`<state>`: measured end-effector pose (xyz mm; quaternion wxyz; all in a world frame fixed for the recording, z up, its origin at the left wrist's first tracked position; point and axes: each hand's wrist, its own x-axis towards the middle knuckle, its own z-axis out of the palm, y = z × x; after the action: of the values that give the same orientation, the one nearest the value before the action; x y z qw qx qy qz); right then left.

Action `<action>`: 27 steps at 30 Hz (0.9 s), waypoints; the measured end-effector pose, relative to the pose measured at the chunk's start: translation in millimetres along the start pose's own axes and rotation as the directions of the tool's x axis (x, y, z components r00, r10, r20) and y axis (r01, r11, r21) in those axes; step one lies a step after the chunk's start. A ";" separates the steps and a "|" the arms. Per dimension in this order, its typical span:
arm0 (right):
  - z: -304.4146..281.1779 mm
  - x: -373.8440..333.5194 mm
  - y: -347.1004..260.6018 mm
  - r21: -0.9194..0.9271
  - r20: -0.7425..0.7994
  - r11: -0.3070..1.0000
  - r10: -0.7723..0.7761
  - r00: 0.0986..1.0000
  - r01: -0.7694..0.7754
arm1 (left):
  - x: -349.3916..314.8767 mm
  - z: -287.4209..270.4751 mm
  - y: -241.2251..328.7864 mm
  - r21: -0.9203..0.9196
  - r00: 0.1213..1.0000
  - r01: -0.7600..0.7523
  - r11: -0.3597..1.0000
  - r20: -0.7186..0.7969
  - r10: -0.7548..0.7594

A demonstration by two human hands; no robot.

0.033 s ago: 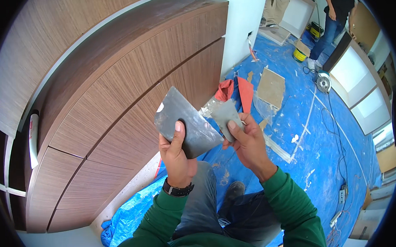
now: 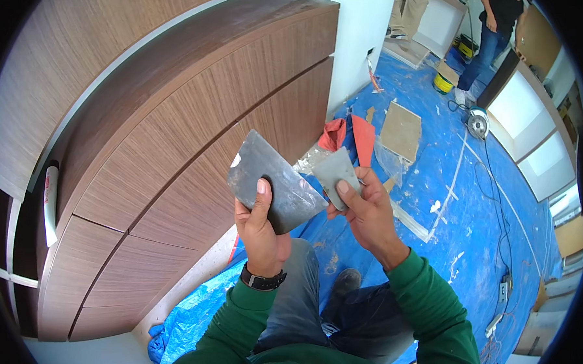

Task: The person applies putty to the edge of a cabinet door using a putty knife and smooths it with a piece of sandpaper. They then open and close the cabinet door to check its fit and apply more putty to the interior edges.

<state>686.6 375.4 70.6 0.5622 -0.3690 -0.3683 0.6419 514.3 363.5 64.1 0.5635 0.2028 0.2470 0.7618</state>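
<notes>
My left hand (image 2: 260, 230) is closed on a large dark grey flat plate (image 2: 275, 176), its thumb pressed on the upper face. Light smears and a pale chip mark the plate's surface. In my right hand (image 2: 369, 211) is a smaller, lighter grey flat plate (image 2: 334, 168), pinched between thumb and fingers. The two plates are held side by side in front of the cabinet, the small one close to the right edge of the large one. What they are made of I cannot tell for certain.
On my left stands a curved wood-grain cabinet (image 2: 172, 138), a white tube (image 2: 50, 199) on its ledge. Blue sheeting (image 2: 448, 201) covers the floor. Red cloth (image 2: 332, 134), a board (image 2: 401, 130), a corded power tool (image 2: 477, 123) and a yellow bucket (image 2: 443, 83) lie ahead, near another person (image 2: 490, 37).
</notes>
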 end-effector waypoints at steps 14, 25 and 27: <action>-0.1 -17.3 -12.3 -0.559 0.317 0.736 -0.236 0.919 0.382 | 5.5 -5.9 -13.1 0.069 0.986 -0.106 0.992 -0.122 0.114; 6.8 -10.7 -11.4 -0.779 0.523 0.190 -0.328 0.787 0.597 | -0.9 -0.7 -10.6 0.163 0.959 -0.213 0.964 -0.153 0.238; 3.9 -9.1 -5.8 -0.792 0.598 -0.026 -0.233 0.767 0.610 | -1.7 -8.5 -11.4 0.123 0.961 -0.216 0.969 -0.146 0.233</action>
<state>686.7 366.6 78.1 0.2896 -0.4078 -0.8622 0.0802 518.4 363.4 50.3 0.4401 0.1976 0.3067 0.8205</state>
